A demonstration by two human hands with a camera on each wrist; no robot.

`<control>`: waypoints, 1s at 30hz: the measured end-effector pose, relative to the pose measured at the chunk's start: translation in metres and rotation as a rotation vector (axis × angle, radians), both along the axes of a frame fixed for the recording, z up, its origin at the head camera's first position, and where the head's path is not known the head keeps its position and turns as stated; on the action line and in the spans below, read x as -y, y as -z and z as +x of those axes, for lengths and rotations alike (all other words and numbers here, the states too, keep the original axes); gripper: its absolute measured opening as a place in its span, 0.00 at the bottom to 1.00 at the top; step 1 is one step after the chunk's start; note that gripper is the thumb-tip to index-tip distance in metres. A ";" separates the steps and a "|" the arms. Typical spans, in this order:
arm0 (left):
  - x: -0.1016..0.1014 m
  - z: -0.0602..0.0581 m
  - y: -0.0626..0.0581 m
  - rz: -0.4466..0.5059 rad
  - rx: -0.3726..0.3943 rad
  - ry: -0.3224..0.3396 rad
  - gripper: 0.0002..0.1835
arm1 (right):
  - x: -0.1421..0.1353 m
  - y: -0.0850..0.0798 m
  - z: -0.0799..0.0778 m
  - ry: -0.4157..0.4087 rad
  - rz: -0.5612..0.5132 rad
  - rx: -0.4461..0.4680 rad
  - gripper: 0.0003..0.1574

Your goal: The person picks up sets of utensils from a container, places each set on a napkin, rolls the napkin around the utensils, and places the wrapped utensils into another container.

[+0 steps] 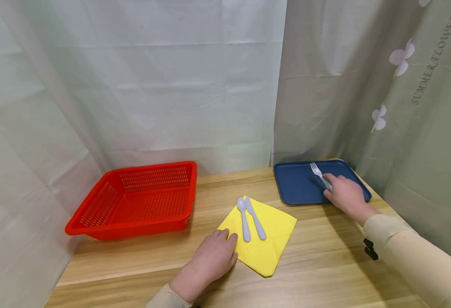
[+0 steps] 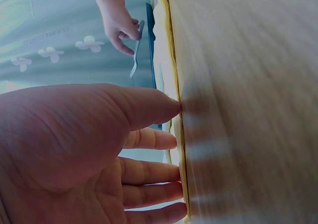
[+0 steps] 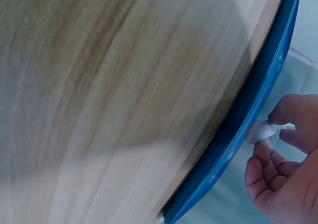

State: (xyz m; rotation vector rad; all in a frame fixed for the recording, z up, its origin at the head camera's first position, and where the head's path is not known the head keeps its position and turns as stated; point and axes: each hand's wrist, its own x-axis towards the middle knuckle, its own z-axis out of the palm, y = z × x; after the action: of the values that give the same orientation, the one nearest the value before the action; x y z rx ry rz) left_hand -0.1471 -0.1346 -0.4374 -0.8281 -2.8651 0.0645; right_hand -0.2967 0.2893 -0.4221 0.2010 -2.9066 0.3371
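A white fork [image 1: 316, 170] is pinched by its handle in my right hand [image 1: 346, 194], over the blue tray [image 1: 298, 188] at the right. In the right wrist view the handle's end [image 3: 263, 130] shows between thumb and fingers, above the tray's rim. My left hand [image 1: 215, 255] touches the left edge of a folded yellow napkin [image 1: 275, 226] with its fingers extended. In the left wrist view those fingertips [image 2: 169, 211] meet the napkin's edge. On the napkin lie a white spoon [image 1: 243, 218] and a white knife [image 1: 256, 220], side by side.
A red plastic basket [image 1: 131, 231] with slotted walls stands on the wooden table [image 1: 148, 261] at the left. Pale curtains [image 1: 194, 85] hang behind the table and along both sides, close to the tray and basket.
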 end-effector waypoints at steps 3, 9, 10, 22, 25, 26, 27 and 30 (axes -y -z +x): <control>0.000 0.000 0.000 0.001 0.003 -0.001 0.22 | 0.004 0.000 0.001 -0.006 -0.001 0.004 0.36; 0.000 0.001 -0.001 -0.003 0.002 -0.001 0.23 | 0.011 0.000 0.003 -0.008 -0.001 0.013 0.35; 0.000 0.001 -0.001 -0.003 0.002 -0.001 0.23 | 0.012 0.000 0.003 -0.010 -0.001 0.012 0.35; 0.000 0.000 -0.001 -0.004 0.008 -0.006 0.23 | 0.027 -0.001 0.007 -0.037 0.014 0.014 0.35; 0.000 0.000 -0.001 -0.004 0.006 -0.005 0.23 | 0.031 0.000 0.008 -0.046 0.013 0.009 0.35; 0.000 0.000 -0.001 -0.003 0.007 -0.005 0.23 | 0.032 0.000 0.009 -0.050 0.012 0.009 0.35; 0.000 0.000 -0.001 -0.003 0.006 -0.005 0.23 | 0.034 0.000 0.009 -0.051 0.011 0.009 0.35; 0.000 0.000 0.000 0.000 0.003 -0.004 0.23 | 0.039 -0.001 0.011 -0.058 0.006 0.013 0.35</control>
State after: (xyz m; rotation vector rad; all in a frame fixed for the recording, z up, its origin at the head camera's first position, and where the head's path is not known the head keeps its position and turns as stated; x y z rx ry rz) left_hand -0.1468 -0.1347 -0.4371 -0.8234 -2.8692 0.0646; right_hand -0.2856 0.2499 -0.4213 0.2851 -2.9197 0.3410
